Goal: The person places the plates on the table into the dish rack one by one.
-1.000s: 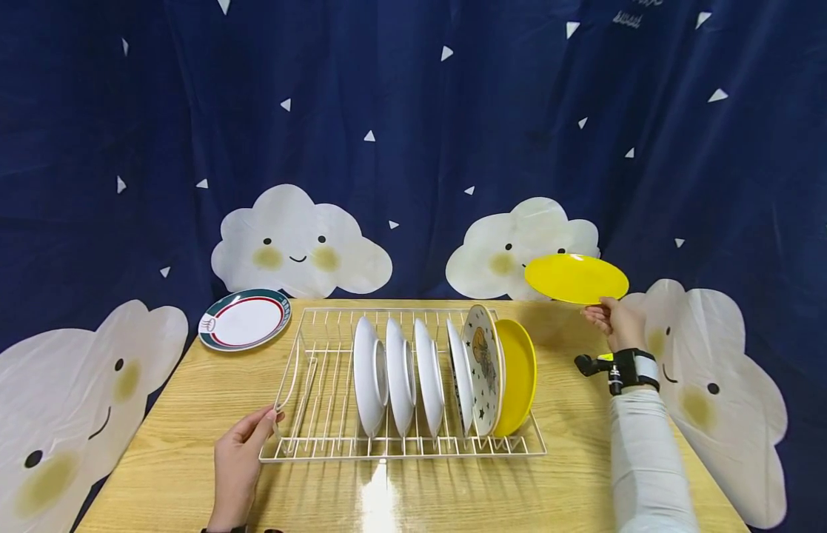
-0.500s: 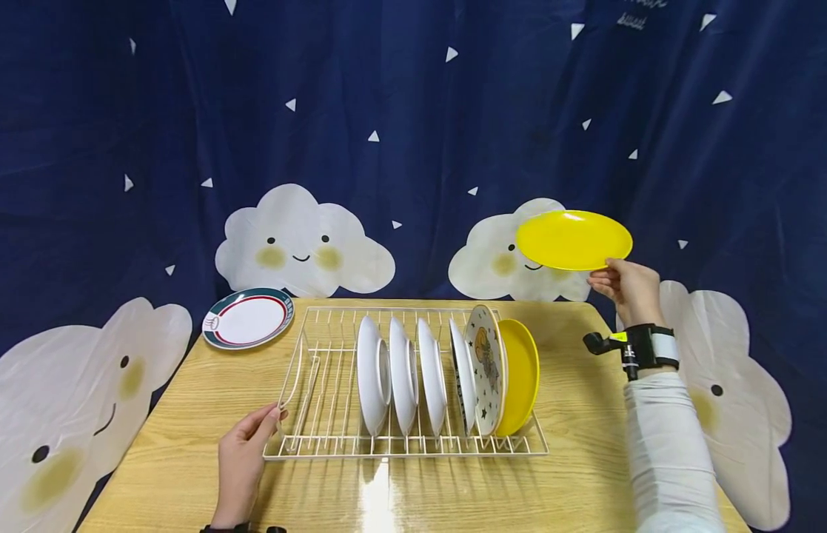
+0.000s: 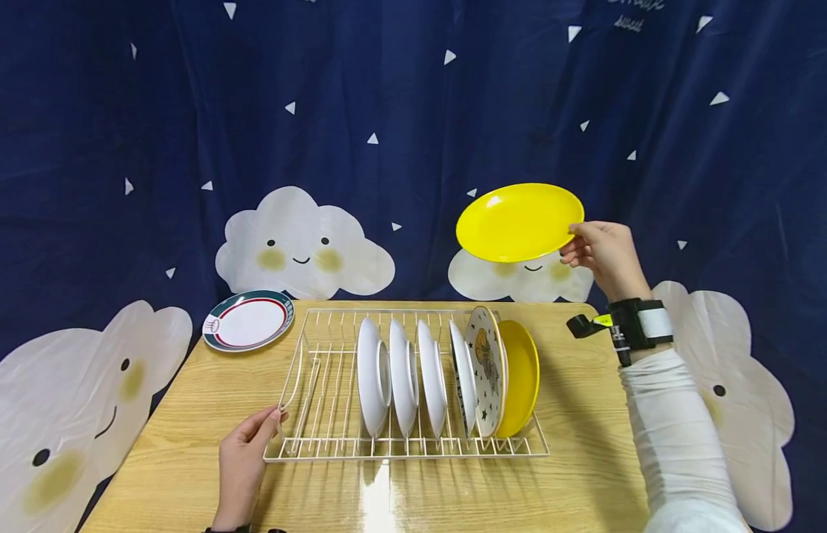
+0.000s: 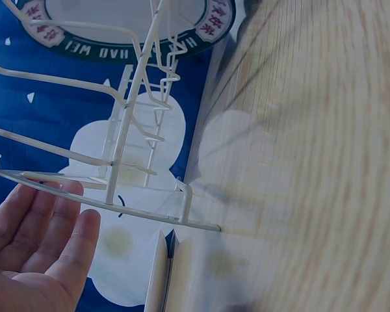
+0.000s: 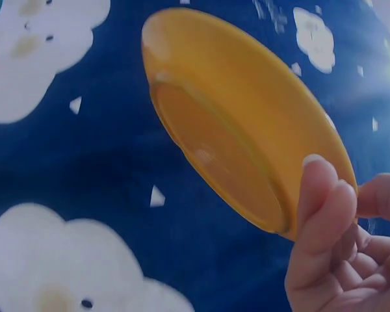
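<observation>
My right hand (image 3: 603, 255) pinches the right rim of a yellow plate (image 3: 520, 222), held up in the air behind and above the rack's right end. Its underside with a foot ring faces the right wrist view, where the fingers (image 5: 322, 214) lie beneath the rim. My left hand (image 3: 248, 451) grips the left end of a white wire dish rack (image 3: 413, 457), thumb and fingers at the side wire. Standing on edge in the rack are several white plates (image 3: 370, 377), a plate with stars and a cartoon picture (image 3: 485, 370), and another yellow plate (image 3: 520, 377) at the right end.
A white plate with a green and red rim (image 3: 246, 320) lies at the back left of the wooden table (image 3: 580, 444). A dark blue curtain (image 3: 413, 96) with cloud figures hangs right behind the table. The rack's left slots hold no plates.
My right hand has raised the yellow plate and then carried it left, and the plate's upper face now tips more toward the head view. The left hand stays on the rack.
</observation>
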Available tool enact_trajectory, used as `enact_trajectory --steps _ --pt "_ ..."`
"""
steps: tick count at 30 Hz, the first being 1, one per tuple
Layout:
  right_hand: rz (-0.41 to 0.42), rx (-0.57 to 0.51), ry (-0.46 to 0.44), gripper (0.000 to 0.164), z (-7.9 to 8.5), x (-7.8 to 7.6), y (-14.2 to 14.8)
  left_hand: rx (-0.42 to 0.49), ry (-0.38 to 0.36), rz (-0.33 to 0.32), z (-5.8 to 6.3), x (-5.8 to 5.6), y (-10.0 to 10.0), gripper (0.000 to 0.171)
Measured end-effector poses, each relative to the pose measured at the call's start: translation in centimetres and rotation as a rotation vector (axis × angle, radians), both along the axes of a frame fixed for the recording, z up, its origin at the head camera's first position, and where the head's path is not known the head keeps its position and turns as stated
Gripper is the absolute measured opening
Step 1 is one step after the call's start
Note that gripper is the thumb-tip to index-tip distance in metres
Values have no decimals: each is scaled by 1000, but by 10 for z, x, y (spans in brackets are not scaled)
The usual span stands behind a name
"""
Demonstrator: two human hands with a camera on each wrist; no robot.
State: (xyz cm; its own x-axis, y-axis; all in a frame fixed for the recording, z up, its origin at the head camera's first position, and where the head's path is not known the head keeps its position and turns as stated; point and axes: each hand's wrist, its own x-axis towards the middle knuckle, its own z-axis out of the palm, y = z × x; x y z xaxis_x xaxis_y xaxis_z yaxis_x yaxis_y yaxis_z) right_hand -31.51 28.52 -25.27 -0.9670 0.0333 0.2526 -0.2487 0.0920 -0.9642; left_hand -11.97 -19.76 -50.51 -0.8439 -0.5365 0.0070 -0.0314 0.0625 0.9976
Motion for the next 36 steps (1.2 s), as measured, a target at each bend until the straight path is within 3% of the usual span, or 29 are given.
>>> enact_trajectory --steps 9,16,27,36 --pt "106 179 -5 21 35 11 -61 6 -2 -5 1 1 0 33" --pt "204 323 -15 22 47 11 -109 15 -2 -9 2 1 0 34" --pt "354 441 -9 28 33 17 -179 18 6 -7 -2 1 1 33" --pt "396 674 45 31 17 30 -236 25 12 -5 -1 1 0 34"
